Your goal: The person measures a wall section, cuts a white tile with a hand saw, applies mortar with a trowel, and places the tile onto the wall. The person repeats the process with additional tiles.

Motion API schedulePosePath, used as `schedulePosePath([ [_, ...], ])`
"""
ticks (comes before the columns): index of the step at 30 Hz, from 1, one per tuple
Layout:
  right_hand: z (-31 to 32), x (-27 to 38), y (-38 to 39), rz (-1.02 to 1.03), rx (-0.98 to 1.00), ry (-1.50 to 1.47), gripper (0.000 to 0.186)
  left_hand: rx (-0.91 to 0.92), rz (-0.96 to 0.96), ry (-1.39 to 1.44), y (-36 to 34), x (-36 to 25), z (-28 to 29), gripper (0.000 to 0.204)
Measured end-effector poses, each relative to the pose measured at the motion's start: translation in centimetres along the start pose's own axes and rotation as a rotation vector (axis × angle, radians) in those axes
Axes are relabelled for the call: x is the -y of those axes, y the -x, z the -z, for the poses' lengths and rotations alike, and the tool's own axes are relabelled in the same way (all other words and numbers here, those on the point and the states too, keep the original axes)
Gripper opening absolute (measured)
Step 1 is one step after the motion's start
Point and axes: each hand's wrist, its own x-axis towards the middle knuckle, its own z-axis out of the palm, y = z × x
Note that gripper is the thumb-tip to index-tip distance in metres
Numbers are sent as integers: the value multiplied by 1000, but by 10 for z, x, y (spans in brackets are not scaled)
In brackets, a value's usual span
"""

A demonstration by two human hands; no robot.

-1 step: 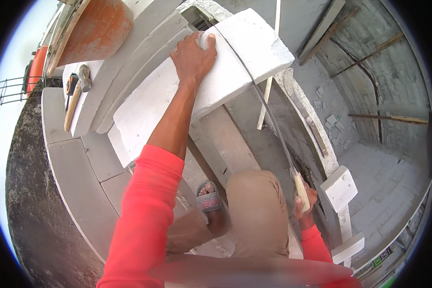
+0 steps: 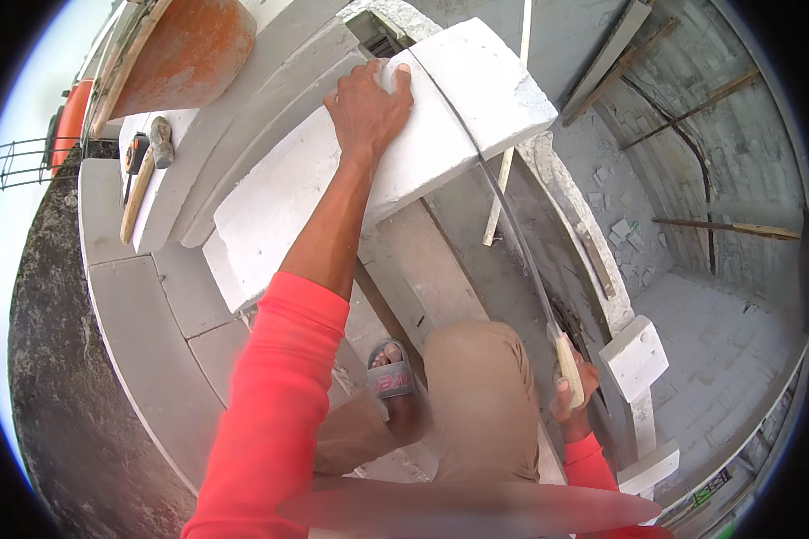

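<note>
A long white lightweight block (image 2: 288,193) lies crosswise in front of me. On its top is my left hand (image 2: 368,103), with the fingers bent over the far edge and the thumb pointing toward the cut line. My right hand (image 2: 575,386) is low on the right, closed around the pale handle of a handsaw (image 2: 511,220). The saw's thin blade runs up and left to the block and sits in a dark cut across it, right of my left hand. The far end of the blade is hidden or merges with the cut.
A hammer (image 2: 146,184) and a tape measure (image 2: 136,154) lie on a white block at left, below an orange bucket (image 2: 189,67). A grey block wall (image 2: 153,332) curves along the left. Right of me is a drop to a lower room with rubble (image 2: 625,229). My sandalled foot (image 2: 389,370) stands on planks.
The view has shifted slightly. My right hand and the saw handle sit a touch lower and nearer to me. My left hand stays on the block.
</note>
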Motion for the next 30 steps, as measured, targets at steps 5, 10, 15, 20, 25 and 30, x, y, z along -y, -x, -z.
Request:
schedulePosePath([
  [5, -38, -24, -92, -152, -17, -83, 36, 25, 17, -27, -5, -3, 6, 65],
  [10, -10, -19, -22, -24, 0, -54, 50, 37, 15, -31, -10, 2, -5, 66],
  [15, 19, 5, 10, 25, 33, 2, 55, 25, 22, -1, -12, 5, -6, 65],
  [20, -51, -23, -114, -198, -2, -94, 31, 4, 21, -1, -11, 2, 1, 62],
  [25, 24, 12, 15, 22, -21, 54, 57, -8, 11, 14, -10, 5, -6, 61],
  [30, -8, -5, -52, -101, -28, 68, 49, 5, 3, 37, -14, 6, -5, 61],
])
